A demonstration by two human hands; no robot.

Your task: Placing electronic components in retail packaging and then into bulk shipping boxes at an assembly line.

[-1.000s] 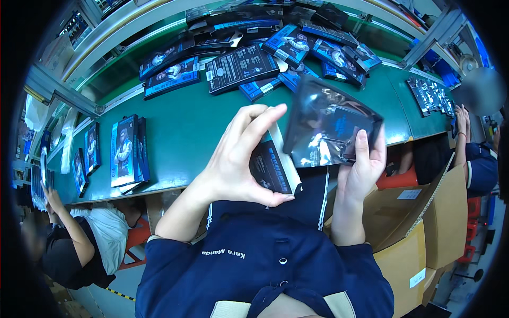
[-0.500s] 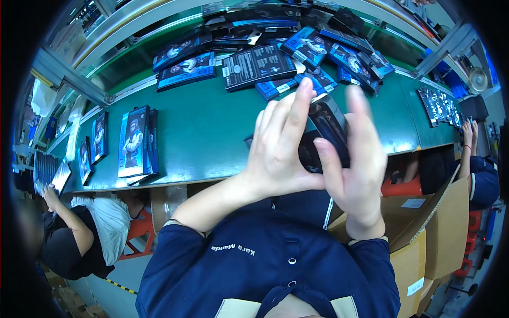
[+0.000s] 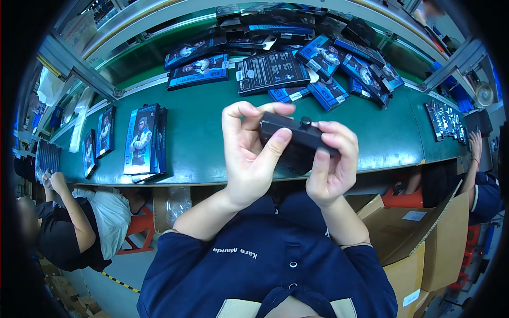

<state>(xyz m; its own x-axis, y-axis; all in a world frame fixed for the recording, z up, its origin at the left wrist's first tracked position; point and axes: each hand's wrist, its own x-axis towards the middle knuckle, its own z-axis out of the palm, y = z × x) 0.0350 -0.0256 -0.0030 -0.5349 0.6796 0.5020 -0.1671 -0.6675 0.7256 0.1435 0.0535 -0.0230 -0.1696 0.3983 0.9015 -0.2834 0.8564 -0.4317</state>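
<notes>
A black, flat box (image 3: 298, 140) is held up over the near side of the bench, tilted with a dark narrow side in view. My left hand (image 3: 250, 151) grips its left end, thumb on the dark side and fingers behind. The thumb and fingers of my right hand (image 3: 335, 167) pinch its right end. A small dark rounded bit sticks up at the box's upper edge near the right fingertips; I cannot make out what it is. Behind my hands lies a loose heap of black and blue printed boxes (image 3: 273, 70).
On the left of the green bench (image 3: 204, 132) stand more printed boxes (image 3: 142, 140). Silvery packets (image 3: 445, 121) lie far right. An open cardboard carton (image 3: 408, 228) is by my right side. One person sits at left, another at right. A metal frame crosses the back.
My hands have turned the box so its narrow side shows. My right hand, raised and blurred before, now pinches its right end. The co-worker at left has shifted their hand.
</notes>
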